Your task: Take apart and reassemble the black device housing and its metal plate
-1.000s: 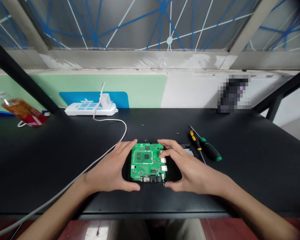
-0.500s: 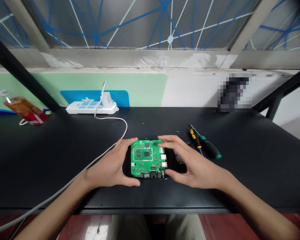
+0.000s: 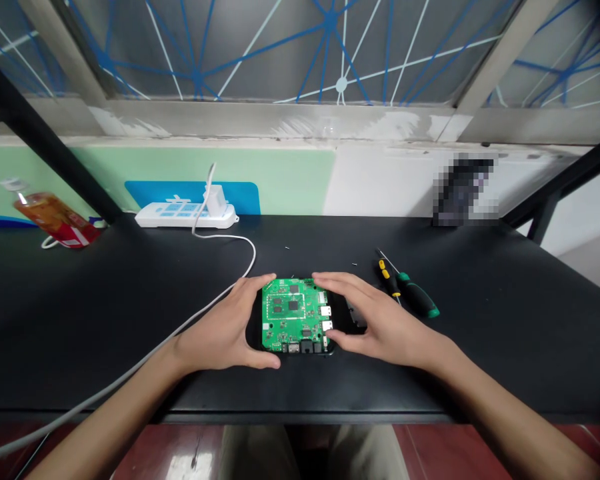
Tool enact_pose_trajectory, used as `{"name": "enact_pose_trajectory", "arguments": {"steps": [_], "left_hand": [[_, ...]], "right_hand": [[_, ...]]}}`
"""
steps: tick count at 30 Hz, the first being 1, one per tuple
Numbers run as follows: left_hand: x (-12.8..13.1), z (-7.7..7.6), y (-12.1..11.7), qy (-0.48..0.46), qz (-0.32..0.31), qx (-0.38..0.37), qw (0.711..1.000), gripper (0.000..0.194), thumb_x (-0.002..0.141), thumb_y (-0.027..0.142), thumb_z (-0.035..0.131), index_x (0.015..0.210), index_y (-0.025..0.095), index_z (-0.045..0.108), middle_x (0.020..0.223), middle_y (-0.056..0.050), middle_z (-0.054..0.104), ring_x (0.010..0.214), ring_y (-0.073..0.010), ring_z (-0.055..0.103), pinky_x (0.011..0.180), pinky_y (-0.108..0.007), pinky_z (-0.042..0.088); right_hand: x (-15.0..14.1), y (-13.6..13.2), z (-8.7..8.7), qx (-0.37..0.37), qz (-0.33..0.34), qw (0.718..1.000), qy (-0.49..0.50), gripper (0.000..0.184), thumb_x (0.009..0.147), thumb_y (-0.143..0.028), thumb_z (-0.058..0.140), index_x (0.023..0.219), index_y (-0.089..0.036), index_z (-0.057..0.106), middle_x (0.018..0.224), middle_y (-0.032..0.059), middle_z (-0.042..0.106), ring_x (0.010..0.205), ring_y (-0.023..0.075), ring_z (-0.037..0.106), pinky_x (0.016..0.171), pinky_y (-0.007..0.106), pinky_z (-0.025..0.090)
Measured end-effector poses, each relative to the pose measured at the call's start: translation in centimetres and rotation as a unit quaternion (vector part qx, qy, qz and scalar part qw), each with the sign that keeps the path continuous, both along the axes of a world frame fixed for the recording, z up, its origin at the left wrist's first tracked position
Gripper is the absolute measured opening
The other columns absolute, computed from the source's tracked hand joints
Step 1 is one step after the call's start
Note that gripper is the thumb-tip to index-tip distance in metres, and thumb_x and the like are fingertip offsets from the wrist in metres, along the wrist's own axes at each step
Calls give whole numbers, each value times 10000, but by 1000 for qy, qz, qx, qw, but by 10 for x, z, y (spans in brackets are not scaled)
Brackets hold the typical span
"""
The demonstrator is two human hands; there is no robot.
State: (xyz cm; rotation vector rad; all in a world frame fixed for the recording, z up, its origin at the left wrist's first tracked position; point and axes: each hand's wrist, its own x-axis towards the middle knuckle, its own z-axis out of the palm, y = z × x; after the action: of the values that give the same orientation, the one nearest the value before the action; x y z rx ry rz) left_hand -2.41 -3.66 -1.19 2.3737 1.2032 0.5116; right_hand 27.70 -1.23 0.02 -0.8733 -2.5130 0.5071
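A green circuit board (image 3: pixel 286 312) sits component side up in a shallow black casing on the desk, with metal USB ports along its right edge and more sockets along its front edge. My left hand (image 3: pixel 230 327) curves round the left side, fingertips at the far left corner and thumb along the near edge. On the other side, my right hand (image 3: pixel 375 320) grips the board, fingers at the far right corner and thumb by the nearer USB port. A dark part lies partly hidden behind my right hand.
Right of the hands lie a green-and-black screwdriver (image 3: pixel 417 293) and a yellow-and-black screwdriver (image 3: pixel 390 277). Tiny screws (image 3: pixel 354 264) are scattered beyond the board. A white cable (image 3: pixel 177 332) runs from a power strip (image 3: pixel 185 215) past my left arm. A drink bottle (image 3: pixel 55 217) leans at left.
My right hand has shifted slightly left, its thumb now over the board's right edge near the USB port. The left hand keeps its hold.
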Motion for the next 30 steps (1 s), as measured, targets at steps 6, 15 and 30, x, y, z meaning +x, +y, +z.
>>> {"name": "enact_pose_trajectory", "arguments": {"steps": [6,15,30], "left_hand": [[0,0,-2,6,14,-30,999,1293,642,597,880,1586,214,83,1561,-253,344,1449,-475,376,1149,-682,356],[0,-1,-1,-17,9,-45,999,1443,615,655,887,1610,231,-68,1639,-277,226,1500,-497,280,1177,-716,282],[7,4,-2,-67,17,37,997,1016,850,408,743,1591,326,51,1654,-149,215,1506,-405,302,1222,-634,307]], "right_hand": [[-2,4,-8,10,-26,998,49,757,802,-336,745,1468,-269,391,1460,106,590,1335,260,595,1110,493,530],[0,7,-11,4,-51,989,139,852,763,-308,789,1492,-272,351,1464,117,597,1288,274,639,1082,534,552],[5,12,-11,-54,-58,971,225,861,762,-267,812,1494,-288,358,1486,108,568,1306,269,618,1108,553,537]]}}
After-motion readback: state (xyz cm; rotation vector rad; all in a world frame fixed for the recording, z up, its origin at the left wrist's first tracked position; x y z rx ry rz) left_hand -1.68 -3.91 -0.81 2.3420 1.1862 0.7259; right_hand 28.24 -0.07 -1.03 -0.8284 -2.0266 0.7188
